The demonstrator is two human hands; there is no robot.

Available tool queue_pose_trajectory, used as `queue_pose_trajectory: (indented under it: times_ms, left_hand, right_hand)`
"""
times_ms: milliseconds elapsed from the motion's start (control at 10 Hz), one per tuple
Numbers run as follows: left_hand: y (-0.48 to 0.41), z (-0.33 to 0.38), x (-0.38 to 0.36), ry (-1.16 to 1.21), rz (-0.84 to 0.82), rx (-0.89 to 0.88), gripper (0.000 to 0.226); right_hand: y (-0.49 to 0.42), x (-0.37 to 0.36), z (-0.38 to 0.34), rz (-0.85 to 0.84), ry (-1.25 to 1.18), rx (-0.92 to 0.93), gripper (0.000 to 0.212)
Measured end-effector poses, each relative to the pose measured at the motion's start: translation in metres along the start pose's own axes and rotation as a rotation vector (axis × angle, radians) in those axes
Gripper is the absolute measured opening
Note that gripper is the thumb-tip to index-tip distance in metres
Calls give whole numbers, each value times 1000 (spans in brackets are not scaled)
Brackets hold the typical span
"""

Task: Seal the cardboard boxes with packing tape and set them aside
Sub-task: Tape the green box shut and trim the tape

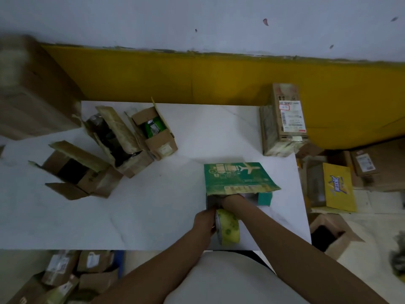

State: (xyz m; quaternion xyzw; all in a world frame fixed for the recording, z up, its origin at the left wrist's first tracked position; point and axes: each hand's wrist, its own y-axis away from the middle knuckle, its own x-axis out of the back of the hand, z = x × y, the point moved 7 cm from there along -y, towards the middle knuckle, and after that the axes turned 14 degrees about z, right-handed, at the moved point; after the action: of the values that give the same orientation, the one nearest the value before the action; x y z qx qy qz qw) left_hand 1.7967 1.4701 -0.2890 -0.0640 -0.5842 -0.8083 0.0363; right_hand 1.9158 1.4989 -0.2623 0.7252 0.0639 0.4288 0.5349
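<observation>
Tape: standing on edge near the table front, left hand gripping it.
Right hand: reaching under the flap, fingers hidden, grip unclear.
Green box: lying just beyond, flap gaping; probably light and thin-walled, so bracing at the corners looks best.

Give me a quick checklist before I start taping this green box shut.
1. Tape roll in hand: ok, the left hand grips it.
2. Green box flap down: not ok, it juts out over the opening.
3. Right hand out of the opening: not ok, it is under the flap.
4. Tape end stuck to the box: cannot tell, the hands hide it.
5. Working room on the table: ok, bare surface left of the box.
</observation>
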Motion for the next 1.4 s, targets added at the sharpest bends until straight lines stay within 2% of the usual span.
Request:
queue_pose_trajectory:
  times_ms: [100,200,400,500,600,700,800,900,1000,1100,1300,1400]
  left_hand:
    - [-4,-4,2,70,76,65,21]
    - [-5,-8,-2,-33,62,7,24]
    - [4,-4,-1,-99,91,-118,17]
    - [-13,-5,0,-110,131,-131,20]
    - [-22,-6,1,-57,188,-95,25]
    - [-12,2,-3,77,149,-17,16]
    - [-8,7,-14,151,82,54,36]
    - [-8,8,-22,158,48,61,46]
    - [-6,13,-23,136,4,52,43]
    - [-8,22,-27,114,-16,30,44]
    - [-4,43,-34,-7,66,-1,37]
    - [-5,46,-35,-62,99,-7,45]
  right_hand:
    - [-6,-3,-4,-20,32,3,61]
    - [3,-2,-1,-3,53,15,51]
    - [-1,-6,-3,30,80,66,55]
    - [18,11,5,195,-114,83,45]
    - [23,24,11,328,-101,121,55]
    - [27,25,18,256,-201,165,52]
    - [38,19,37,194,-503,112,40]
    - [38,3,43,142,-718,140,47]
    - [47,-7,41,64,-887,173,47]
    - [54,-4,42,61,-1032,167,48]
    - [59,-13,46,48,-1088,30,47]
    - [57,-18,45,42,-1069,-13,48]
